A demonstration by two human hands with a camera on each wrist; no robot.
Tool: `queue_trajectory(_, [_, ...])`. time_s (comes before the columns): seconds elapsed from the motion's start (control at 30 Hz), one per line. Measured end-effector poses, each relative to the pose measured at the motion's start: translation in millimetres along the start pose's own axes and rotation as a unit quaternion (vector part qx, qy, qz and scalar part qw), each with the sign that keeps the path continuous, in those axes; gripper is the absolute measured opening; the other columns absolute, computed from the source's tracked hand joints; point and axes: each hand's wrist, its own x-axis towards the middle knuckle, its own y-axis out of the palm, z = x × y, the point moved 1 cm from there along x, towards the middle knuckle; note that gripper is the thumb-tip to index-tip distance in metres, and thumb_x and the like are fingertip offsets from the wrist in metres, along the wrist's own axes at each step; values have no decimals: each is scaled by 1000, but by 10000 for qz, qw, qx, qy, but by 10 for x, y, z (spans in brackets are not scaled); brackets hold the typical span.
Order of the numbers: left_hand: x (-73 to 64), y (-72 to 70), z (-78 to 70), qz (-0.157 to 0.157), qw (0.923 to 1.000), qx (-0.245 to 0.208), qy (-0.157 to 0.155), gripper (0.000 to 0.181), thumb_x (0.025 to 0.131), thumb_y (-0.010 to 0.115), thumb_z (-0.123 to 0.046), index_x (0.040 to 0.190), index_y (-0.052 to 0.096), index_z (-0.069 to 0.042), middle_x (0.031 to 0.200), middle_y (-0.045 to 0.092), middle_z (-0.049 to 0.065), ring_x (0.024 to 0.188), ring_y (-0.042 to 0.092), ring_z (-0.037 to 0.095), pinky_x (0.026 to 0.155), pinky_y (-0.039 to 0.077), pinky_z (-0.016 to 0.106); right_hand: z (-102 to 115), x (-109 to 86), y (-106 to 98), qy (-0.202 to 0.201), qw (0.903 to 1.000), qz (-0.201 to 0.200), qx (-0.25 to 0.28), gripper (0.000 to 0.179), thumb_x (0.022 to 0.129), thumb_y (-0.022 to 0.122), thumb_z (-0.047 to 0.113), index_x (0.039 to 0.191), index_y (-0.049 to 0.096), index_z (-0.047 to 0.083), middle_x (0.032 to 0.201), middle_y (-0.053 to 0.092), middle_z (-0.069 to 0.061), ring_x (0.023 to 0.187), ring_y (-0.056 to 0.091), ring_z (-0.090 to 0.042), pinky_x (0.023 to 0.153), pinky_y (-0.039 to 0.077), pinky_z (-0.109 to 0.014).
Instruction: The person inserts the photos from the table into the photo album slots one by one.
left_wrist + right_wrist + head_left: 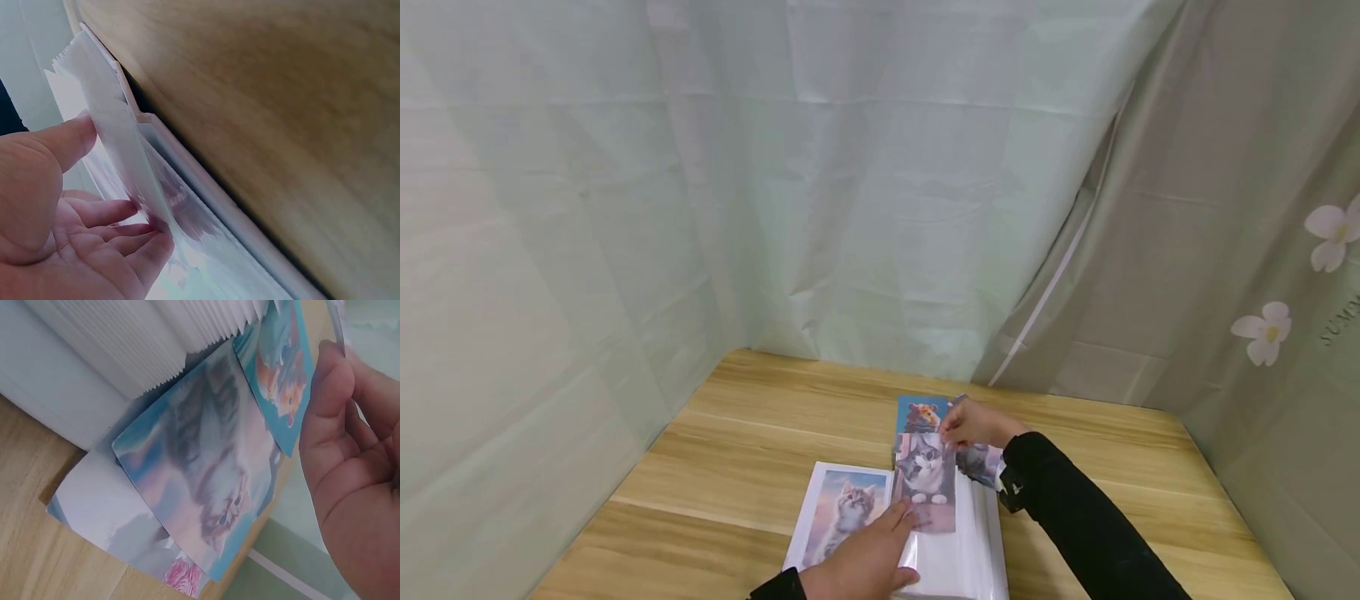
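Note:
On the table lies an open photo album [981, 533] with clear sleeves; a kitten picture [848, 508] fills its left page. Above the right page is a grey-and-white cat photo card [919, 477]. My right hand [979, 423] pinches this card by its upper right edge; in the right wrist view only a thin edge shows between thumb and finger. My left hand [867, 557] rests across the album's middle, its fingertips at the card's lower left. In the left wrist view, the thumb and fingers [147, 250] press on the plastic page, fairly straight.
Behind the album, loose photo cards overlap: one with an orange-and-white animal on blue [922, 412] and a grey kitten card [209, 456]. Another card with pink flowers [182, 575] lies partly beneath. Pale curtains [880, 208] hang along the wooden table's [737, 450] back and sides.

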Motion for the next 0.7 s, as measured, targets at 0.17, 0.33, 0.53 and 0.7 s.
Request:
queue_trajectory(0.17, [4, 0, 3, 50, 10000, -67, -50, 75, 91, 71, -44, 145, 48, 2, 155, 39, 18, 141, 40, 26, 103, 47, 30, 35, -23, 29, 104, 9997, 150, 142, 9, 94, 66, 1, 92, 75, -1, 72, 65, -1, 60, 55, -12, 61, 53, -31])
queue_trajectory(0.33, [18, 7, 6, 23, 9999, -137, -62, 74, 90, 73, -43, 145, 49, 1, 154, 40, 19, 139, 43, 27, 101, 48, 31, 46, -58, 60, 261, 9992, 232, 189, 8, 92, 68, 2, 94, 75, -1, 76, 67, -2, 62, 59, -11, 64, 56, -27])
queue_trajectory(0.53, [16, -3, 20, 22, 9999, -132, -40, 74, 90, 73, -43, 145, 49, 1, 154, 41, 20, 139, 44, 28, 102, 48, 31, 13, -52, 112, 397, 9980, 333, 375, 8, 93, 67, 0, 94, 75, -2, 76, 68, -2, 63, 59, -11, 63, 55, -28])
queue_trajectory(0.7, [9, -22, 23, 86, 9998, -180, -80, 75, 90, 72, -43, 145, 48, 1, 154, 41, 19, 139, 43, 27, 103, 47, 31, -41, -22, 144, 418, 9973, 419, 428, 7, 91, 70, 2, 90, 76, 1, 76, 68, -1, 61, 58, -10, 62, 54, -26])
